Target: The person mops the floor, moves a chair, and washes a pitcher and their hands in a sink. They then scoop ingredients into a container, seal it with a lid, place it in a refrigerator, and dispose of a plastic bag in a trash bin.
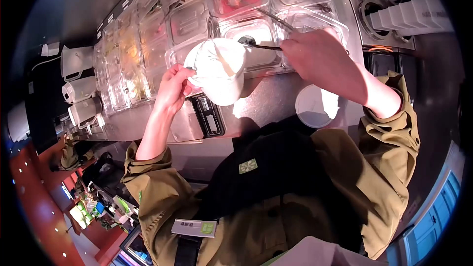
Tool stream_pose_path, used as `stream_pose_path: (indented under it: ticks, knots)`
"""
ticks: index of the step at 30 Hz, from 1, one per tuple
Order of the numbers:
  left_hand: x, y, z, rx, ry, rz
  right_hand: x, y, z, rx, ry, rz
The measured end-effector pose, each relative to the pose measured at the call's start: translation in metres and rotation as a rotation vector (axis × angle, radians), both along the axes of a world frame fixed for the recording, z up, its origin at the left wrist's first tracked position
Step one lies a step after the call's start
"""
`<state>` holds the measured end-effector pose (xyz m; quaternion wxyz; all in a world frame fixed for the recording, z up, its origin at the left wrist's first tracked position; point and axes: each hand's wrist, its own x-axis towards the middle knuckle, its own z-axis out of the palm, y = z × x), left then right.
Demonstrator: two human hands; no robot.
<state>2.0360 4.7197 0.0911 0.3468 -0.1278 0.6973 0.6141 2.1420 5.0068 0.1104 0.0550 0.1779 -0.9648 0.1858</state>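
My left hand point(173, 86) pinches the rim of a white tub point(222, 86), which is tilted over the counter's front edge of containers. The tub's inside looks white and overexposed. In my right hand point(320, 59) is the handle of a dark spoon point(247, 41), its bowl just right of the tub's rim, above an open clear container point(263, 32) with white contents. A second metal utensil point(276, 19) reaches from beside my right hand toward the back containers; whether my fingers hold it too, I cannot tell.
Rows of clear lidded containers point(189, 22) fill the counter's back and left. A round white lid or tub point(315, 107) lies near my right forearm. A black device point(208, 115) sits at the front edge. White pitchers point(79, 91) stand left, stacked cups point(411, 17) right.
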Motion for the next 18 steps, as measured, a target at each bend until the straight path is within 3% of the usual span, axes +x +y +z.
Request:
stream_pose_path:
  ticks: [6,10,14,15,16,18]
  knots:
    - [0.01,-0.011,0.006,0.069,0.091,0.207,0.008,-0.003,-0.013,0.106,-0.148,0.074]
    - [0.028,-0.04,0.01,0.173,0.127,0.309,-0.006,-0.028,-0.12,0.058,-0.026,-0.099]
    - [0.067,-0.04,0.014,0.164,0.184,0.428,0.0,-0.016,-0.118,-0.088,0.106,-0.159]
    - [0.075,-0.053,0.004,0.202,0.184,0.368,0.004,-0.001,-0.106,0.062,0.055,-0.223]
    - [0.087,-0.058,-0.005,0.223,0.175,0.356,0.013,0.008,-0.105,-0.082,0.184,-0.477]
    - [0.108,-0.062,-0.019,0.266,0.166,0.333,0.028,0.041,-0.118,0.114,0.045,-0.548]
